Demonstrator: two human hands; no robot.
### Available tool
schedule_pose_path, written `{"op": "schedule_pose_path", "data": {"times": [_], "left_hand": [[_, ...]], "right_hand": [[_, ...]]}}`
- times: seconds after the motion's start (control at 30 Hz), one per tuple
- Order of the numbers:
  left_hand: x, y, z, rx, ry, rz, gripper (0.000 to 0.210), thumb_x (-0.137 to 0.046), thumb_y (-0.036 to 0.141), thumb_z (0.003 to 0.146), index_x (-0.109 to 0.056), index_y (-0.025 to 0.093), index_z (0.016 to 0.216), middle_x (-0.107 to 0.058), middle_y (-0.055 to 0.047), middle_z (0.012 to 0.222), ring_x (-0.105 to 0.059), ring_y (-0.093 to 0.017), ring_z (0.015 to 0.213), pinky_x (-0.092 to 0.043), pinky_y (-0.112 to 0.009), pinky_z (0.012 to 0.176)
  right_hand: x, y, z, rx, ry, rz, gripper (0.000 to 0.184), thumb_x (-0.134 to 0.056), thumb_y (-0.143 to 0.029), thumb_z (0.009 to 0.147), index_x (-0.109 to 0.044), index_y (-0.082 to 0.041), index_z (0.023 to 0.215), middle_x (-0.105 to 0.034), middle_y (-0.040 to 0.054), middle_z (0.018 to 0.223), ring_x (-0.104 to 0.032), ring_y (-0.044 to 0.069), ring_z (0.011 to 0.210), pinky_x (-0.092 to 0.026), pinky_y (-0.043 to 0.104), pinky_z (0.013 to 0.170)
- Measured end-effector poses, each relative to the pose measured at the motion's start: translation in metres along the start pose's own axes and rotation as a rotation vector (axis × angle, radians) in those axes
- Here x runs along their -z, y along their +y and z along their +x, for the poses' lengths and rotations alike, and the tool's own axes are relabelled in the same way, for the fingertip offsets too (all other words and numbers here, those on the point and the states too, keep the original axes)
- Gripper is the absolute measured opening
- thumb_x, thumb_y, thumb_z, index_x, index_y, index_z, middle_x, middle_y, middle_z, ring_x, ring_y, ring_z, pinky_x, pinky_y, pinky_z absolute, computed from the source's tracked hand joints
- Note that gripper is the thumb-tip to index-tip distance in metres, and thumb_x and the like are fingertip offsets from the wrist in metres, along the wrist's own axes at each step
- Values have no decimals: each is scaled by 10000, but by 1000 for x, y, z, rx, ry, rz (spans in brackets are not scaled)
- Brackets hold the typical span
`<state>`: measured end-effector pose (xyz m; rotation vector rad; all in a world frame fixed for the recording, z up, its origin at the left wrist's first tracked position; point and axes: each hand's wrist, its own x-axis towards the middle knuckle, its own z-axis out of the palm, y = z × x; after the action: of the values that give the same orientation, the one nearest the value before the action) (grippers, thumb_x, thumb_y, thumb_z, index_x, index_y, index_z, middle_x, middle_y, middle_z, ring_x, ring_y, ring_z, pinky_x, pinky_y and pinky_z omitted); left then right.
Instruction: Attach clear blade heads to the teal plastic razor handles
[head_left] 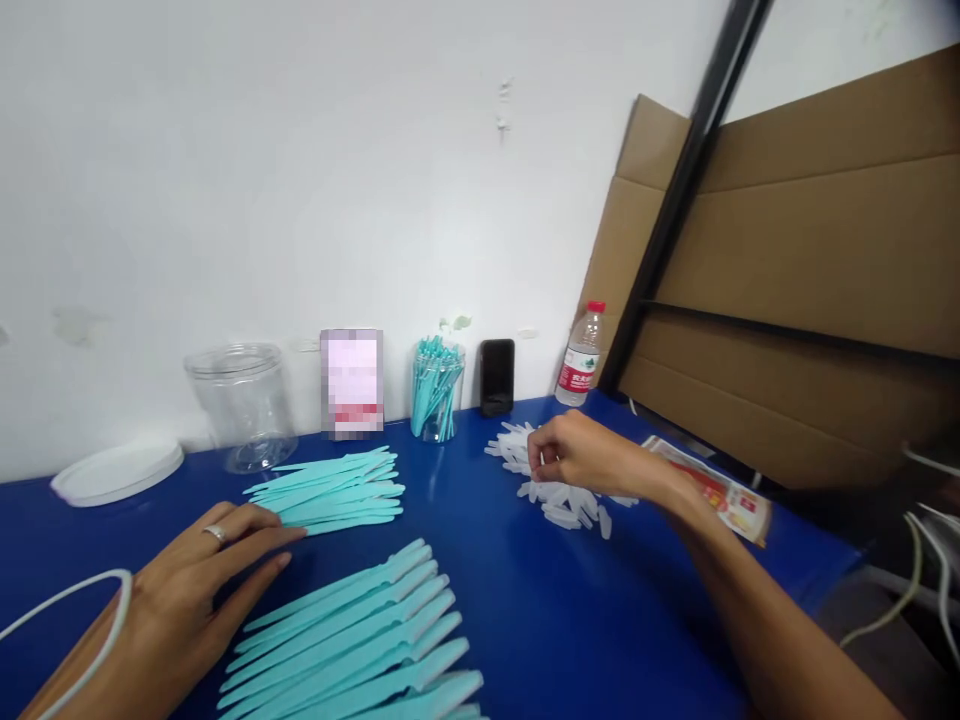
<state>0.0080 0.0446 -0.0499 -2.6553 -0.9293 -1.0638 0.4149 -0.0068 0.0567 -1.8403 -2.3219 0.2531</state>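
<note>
My left hand (199, 570), with a ring on one finger, lies with fingers stretched and the thumb apart. Its fingertips touch the tapered handle ends of a pile of turquoise eyebrow razors (337, 490). In front lies a fanned row of more turquoise razors (360, 620), whose heads have whitish translucent covers. Farther right, my right hand (562, 450) reaches into a heap of small translucent blade covers (566, 505). Its thumb and fingers are pinched together, and what is between them is hidden.
Along the wall stand a white lid (120, 470), a clear jar (244, 405), a blurred-out screen (352, 384), a jar of thin turquoise sticks (436, 390), a black phone-like object (496, 377) and a water bottle (582, 360). Printed packaging (720, 490) lies right, by cardboard (817, 230). A white cable (124, 600) crosses my left wrist.
</note>
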Motion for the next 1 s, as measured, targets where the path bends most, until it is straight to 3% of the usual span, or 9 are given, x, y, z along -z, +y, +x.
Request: {"op": "schedule_pose_path", "data": {"times": [0.1,0.2,0.37,0.47,0.6,0.77,0.83,0.9,1.0], "left_hand": [[-3,2,-2,56,7,-7,233,-472,378,1011,-683,358,1108,-682,-10,1040,-681,-238,935,-532,-397,847],[1,4,0,67,3,36,264,-428,400,1018,-672,352,1105,-688,11,1043,-677,-252,958,-531,-416,867],[13,8,10,35,-172,127,242,-531,376,976,-680,281,1141,-724,-36,1073,-678,-257,1008,-569,-379,871],[13,10,12,73,-241,144,281,-471,360,993,-711,272,1108,-726,-41,1029,-677,-248,959,-566,-384,845],[9,13,11,130,-283,138,263,-475,313,987,-707,278,1105,-708,-36,1035,-647,-258,987,-516,-438,927],[7,18,11,182,-312,110,287,-406,225,999,-672,219,893,-669,-52,928,-609,-242,885,-486,-415,859],[7,21,12,203,-306,104,316,-355,209,1009,-633,203,860,-657,-67,918,-588,-254,885,-467,-427,840],[9,26,13,231,-284,99,325,-314,217,1022,-590,199,852,-645,-72,897,-573,-261,863,-448,-441,819],[16,40,14,278,-232,66,308,-260,254,1048,-506,216,866,-594,-23,781,-543,-218,709,-443,-384,716]], "right_hand": [[-3,8,-1,-29,-37,-16,73,-698,-145,768,-745,-200,770,-697,28,695,-626,171,648,-355,246,558],[-12,7,-1,-31,-40,-39,224,-687,-119,758,-759,-232,938,-706,42,744,-646,212,754,-360,268,618],[-26,8,6,-23,-72,-66,174,-757,-187,708,-751,-235,875,-695,45,748,-647,232,752,-337,275,610],[-34,11,13,-48,-70,-88,131,-747,-208,735,-743,-235,863,-701,58,767,-650,242,741,-309,269,569],[-43,11,20,-56,-10,-104,67,-664,-195,810,-727,-213,825,-702,75,774,-638,231,700,-303,276,566],[-47,-6,24,19,94,-40,118,-614,-250,874,-682,-203,791,-689,57,805,-617,206,730,-377,287,631],[-49,-19,24,48,149,160,168,-601,-319,896,-655,-201,790,-667,43,809,-602,189,741,-417,278,645],[-53,-33,23,34,154,528,232,-629,-410,876,-634,-197,786,-606,19,723,-554,169,663,-430,262,574],[-65,-51,20,-56,99,1031,284,-695,-459,825,-631,-184,794,-467,-39,611,-421,114,529,-353,211,439]]}}
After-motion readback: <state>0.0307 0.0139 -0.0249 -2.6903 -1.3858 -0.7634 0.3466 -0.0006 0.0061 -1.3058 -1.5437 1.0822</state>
